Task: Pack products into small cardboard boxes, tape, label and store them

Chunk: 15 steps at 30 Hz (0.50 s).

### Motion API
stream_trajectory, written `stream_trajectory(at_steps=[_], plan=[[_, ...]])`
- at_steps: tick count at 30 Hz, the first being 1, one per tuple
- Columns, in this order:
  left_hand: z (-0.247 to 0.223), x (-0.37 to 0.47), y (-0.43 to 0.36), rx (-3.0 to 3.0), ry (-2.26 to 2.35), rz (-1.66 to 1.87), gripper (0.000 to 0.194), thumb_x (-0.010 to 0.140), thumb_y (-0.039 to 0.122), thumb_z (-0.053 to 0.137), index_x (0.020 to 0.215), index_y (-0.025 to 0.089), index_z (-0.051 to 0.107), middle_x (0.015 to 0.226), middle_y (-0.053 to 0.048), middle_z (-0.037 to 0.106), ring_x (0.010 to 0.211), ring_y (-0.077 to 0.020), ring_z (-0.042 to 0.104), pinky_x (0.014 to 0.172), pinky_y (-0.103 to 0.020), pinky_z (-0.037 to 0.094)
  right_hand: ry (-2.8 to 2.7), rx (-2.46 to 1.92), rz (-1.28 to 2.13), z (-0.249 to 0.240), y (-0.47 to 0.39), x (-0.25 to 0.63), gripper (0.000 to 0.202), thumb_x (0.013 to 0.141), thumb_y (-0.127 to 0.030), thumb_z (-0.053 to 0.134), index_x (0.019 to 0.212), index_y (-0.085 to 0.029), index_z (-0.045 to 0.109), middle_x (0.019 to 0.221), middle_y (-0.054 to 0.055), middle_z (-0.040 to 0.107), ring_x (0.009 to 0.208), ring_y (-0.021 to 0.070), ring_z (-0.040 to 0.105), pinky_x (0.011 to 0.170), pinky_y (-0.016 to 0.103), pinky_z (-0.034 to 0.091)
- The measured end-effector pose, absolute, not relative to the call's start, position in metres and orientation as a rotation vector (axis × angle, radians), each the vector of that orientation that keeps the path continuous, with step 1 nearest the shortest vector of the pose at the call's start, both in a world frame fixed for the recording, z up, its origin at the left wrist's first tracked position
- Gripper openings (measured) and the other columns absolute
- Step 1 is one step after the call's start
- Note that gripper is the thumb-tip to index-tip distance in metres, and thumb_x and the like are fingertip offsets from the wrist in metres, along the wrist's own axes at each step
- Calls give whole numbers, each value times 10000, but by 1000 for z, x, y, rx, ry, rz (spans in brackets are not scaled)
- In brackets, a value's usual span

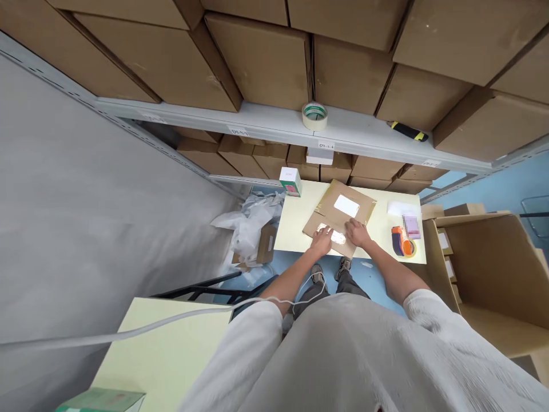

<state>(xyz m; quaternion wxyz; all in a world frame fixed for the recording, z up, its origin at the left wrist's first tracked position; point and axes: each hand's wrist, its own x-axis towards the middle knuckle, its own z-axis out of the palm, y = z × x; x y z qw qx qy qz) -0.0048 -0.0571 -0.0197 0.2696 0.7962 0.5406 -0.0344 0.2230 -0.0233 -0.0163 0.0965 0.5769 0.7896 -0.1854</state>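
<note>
A brown cardboard piece (332, 200), folded into panels, lies at an angle on the pale yellow table (291, 229). One white label (346, 205) is on its far panel, and a shiny white label (337, 236) is on the near one. My left hand (321, 241) rests on the near panel beside the shiny label, fingers laid on the surface. To its right, my right hand (357, 232) presses on the cardboard near the right side, its fingers somewhat bent. Neither hand visibly grips anything; the undersides of both are hidden.
An orange tape dispenser (402, 242) and a purple pack (412, 226) lie at the table's right. A small green-and-white box (290, 181) stands back left. Above, a shelf holds a tape roll (314, 117) and a utility knife (408, 131). A white cable (171, 317) crosses left.
</note>
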Motion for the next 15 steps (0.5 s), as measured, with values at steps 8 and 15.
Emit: stream_trajectory(at_steps=[8,15], plan=[[-39,25,-43,2064,1392,-160,713,998,192,534,1698,218,398,1753,-185,411,1587,-339,425,1251,-561,371,2175,1680,-636,-39,39,235,685,1060,-396,488,1701,-183,374,1821,218,219,1628,395,302,1245,601,317],[-52,22,-48,2056,1383,-201,840,975,191,528,1766,188,245,1801,-205,300,1645,-365,338,1311,-654,230,2141,1651,-623,-42,25,239,825,1030,-495,553,1741,-163,296,1838,217,146,1650,408,248,1265,581,310]])
